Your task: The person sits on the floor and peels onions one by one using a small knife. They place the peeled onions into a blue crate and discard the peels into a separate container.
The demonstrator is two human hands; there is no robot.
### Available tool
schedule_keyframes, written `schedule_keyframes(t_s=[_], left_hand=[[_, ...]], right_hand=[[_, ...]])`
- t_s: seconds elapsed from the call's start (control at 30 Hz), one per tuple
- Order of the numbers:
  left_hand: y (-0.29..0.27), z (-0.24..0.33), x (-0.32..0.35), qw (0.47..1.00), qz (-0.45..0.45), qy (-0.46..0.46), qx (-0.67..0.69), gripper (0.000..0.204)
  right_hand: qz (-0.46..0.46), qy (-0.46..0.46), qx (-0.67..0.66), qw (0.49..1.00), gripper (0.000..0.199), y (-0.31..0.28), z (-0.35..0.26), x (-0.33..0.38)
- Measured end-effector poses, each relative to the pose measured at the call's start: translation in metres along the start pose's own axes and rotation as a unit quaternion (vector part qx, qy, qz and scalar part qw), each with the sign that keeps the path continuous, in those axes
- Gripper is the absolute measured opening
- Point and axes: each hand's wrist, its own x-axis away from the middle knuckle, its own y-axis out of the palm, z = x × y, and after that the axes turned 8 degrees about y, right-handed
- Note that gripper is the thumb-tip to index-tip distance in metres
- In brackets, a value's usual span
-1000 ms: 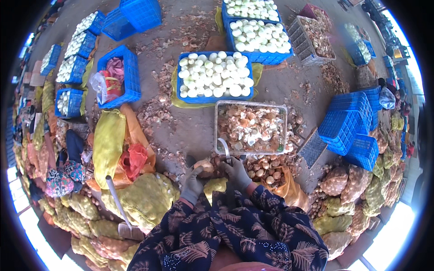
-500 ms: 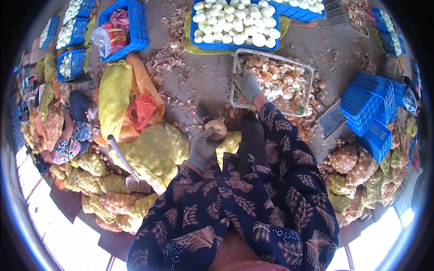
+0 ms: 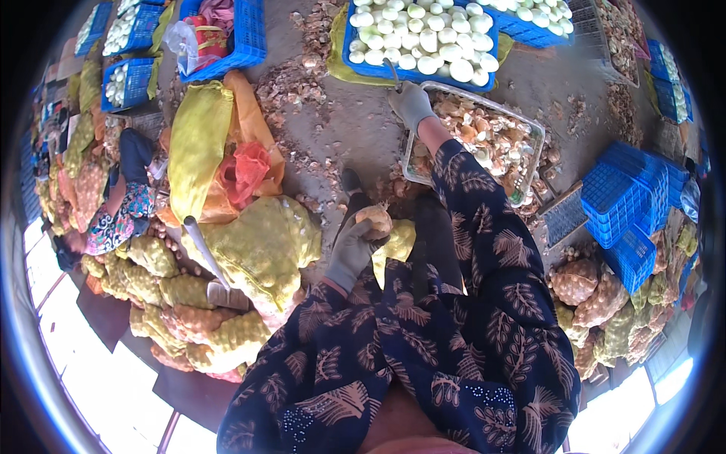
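My left hand (image 3: 352, 253), in a grey glove, is closed round an unpeeled brown onion (image 3: 375, 219) above my lap. My gloved right hand (image 3: 412, 104) reaches forward, closed on a thin, dark, curved knife-like tool (image 3: 392, 69) that points away from me. It is at the left corner of a clear plastic tray (image 3: 533, 163) filled with onion skins and scraps. Just beyond it stands a blue crate (image 3: 423, 76) heaped with peeled white onions (image 3: 428, 39).
A full yellow mesh sack (image 3: 265, 242) lies at my left, beside empty yellow and orange sacks. A long-handled tool (image 3: 204, 250) crosses it. Stacked blue crates (image 3: 620, 185) and filled sacks (image 3: 597, 291) stand at right. Another person (image 3: 125, 204) sits at far left.
My right hand has moved forward off the tray's left side toward the crate, and the curved tool now shows. My left hand still holds the brown onion. The whole view has shifted slightly.
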Motion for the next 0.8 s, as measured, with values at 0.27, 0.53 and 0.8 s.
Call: schedule_keyframes(t_s=[0.27, 0.53, 0.8], left_hand=[[-0.003, 0.007, -0.001, 1.0, 0.008, 0.011, 0.006, 0.047], [0.004, 0.047, -0.035, 0.994, -0.001, 0.106, -0.04, 0.049], [0.05, 0.032, -0.07, 0.984, -0.026, 0.136, -0.112, 0.052]], right_hand=[[0.033, -0.041, 0.094, 0.994, 0.042, 0.008, -0.017, -0.022], [-0.227, 0.082, -0.238, 0.941, 0.026, 0.006, 0.027, 0.099], [-0.027, -0.114, -0.097, 0.988, 0.034, -0.018, 0.072, 0.2]])
